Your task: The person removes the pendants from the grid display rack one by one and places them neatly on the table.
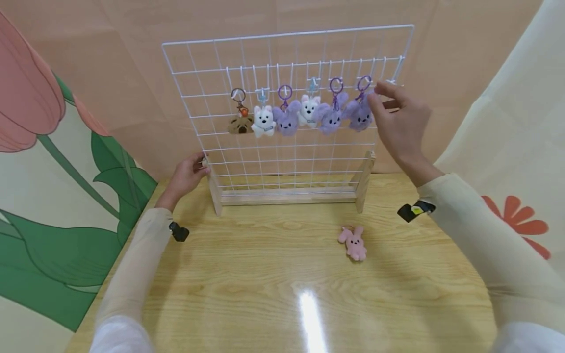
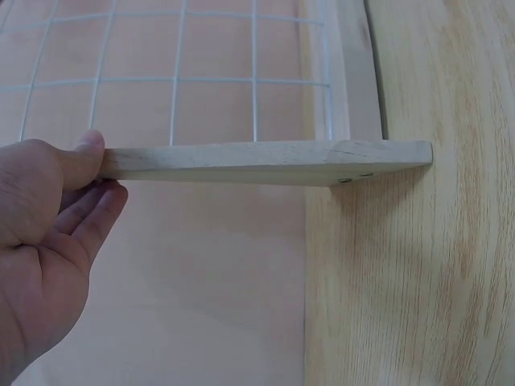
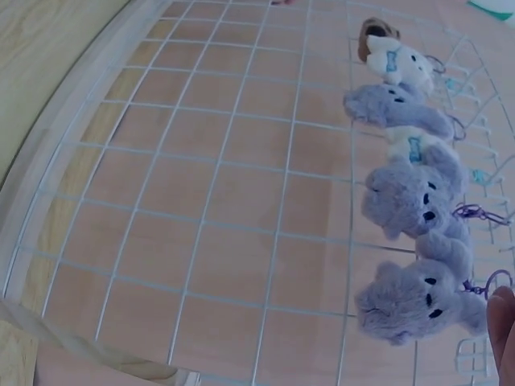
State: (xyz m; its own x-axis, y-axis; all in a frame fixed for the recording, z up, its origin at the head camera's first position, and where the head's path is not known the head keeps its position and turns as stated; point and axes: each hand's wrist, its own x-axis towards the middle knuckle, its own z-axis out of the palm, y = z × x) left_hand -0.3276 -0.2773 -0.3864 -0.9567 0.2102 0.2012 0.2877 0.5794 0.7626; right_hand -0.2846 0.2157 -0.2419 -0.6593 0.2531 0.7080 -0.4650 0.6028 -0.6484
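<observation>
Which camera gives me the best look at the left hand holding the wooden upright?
The left wrist view: the left hand appears close up, pinching the end of the wooden upright. The head view shows it smaller; the right wrist view shows at most a sliver at the top edge.

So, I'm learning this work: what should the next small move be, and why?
Probably bring the right hand down to the pink plush, which lies alone on the table while the six others appear to hang from the white grid. That hand is up beside the rightmost purple plush, and the left hand grips the wooden stand, which may help steady it.
</observation>
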